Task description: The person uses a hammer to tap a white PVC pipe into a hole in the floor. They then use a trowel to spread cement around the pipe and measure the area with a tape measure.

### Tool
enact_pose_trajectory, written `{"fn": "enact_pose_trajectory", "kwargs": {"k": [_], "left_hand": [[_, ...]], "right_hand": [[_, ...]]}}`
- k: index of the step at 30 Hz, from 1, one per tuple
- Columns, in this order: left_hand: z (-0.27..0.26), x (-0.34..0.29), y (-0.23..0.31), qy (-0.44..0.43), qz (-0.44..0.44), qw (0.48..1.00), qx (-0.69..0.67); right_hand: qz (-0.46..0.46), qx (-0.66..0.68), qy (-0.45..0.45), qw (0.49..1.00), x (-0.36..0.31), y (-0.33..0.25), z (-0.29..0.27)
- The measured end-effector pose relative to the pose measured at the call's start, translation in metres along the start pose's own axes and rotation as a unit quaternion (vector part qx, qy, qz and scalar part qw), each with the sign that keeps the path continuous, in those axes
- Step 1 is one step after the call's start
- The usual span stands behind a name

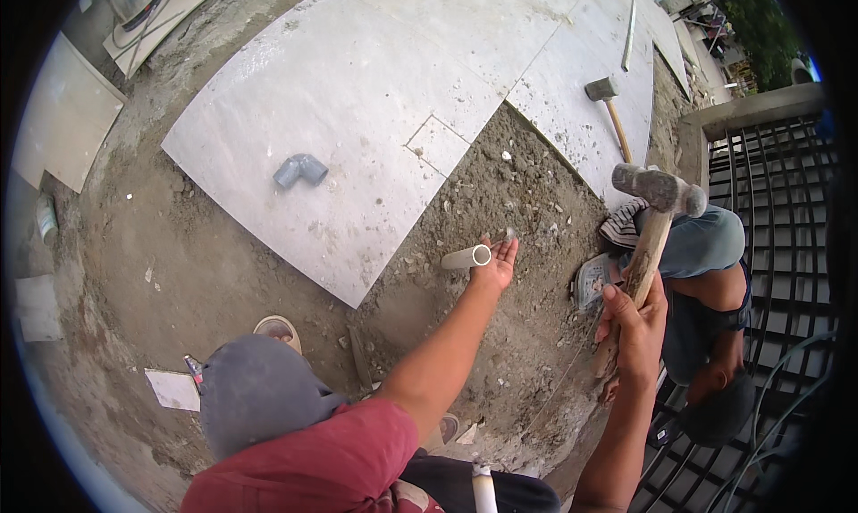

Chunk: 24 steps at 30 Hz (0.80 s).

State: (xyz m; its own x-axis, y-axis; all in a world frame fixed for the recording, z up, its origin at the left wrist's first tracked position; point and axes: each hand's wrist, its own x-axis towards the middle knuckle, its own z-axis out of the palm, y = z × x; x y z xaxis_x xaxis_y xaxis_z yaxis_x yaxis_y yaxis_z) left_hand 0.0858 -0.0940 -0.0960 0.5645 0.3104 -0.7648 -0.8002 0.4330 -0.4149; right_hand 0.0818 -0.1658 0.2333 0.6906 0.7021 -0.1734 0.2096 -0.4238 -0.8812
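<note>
My right hand (639, 321) is wrapped round the wooden handle of a hammer (660, 231), its worn metal head raised at the top. My left arm, in a red sleeve, reaches forward over the rubble. At its end, my left hand (502, 261) is palm up with fingers apart. A small greyish bit shows by its fingertips; whether the fingers touch it I cannot tell. Beside that wrist, a pale plastic pipe (460, 259) sticks out, its round mouth facing me. A grey elbow fitting (301, 171) lies on the large pale tiles (304, 93).
A co-worker (706, 245) crouches close on the right, by a black metal grille (778, 200). A mallet (603, 88) and a metal bar (629, 35) lie on the far tiles. Loose soil and stones (536, 200) border the tile edges. A tile offcut (172, 390) lies at left.
</note>
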Motion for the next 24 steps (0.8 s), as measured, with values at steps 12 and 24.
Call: {"fn": "enact_pose_trajectory", "kwargs": {"k": [12, 24], "left_hand": [[-0.02, 0.024, 0.001, 0.021, -0.061, 0.996, -0.06], [-0.004, 0.023, 0.007, 0.039, -0.015, 0.997, -0.057]], "right_hand": [[0.298, -0.101, -0.118, 0.942, 0.024, 0.108, 0.059], [-0.15, 0.155, 0.177, 0.96, 0.066, -0.021, 0.007]]}}
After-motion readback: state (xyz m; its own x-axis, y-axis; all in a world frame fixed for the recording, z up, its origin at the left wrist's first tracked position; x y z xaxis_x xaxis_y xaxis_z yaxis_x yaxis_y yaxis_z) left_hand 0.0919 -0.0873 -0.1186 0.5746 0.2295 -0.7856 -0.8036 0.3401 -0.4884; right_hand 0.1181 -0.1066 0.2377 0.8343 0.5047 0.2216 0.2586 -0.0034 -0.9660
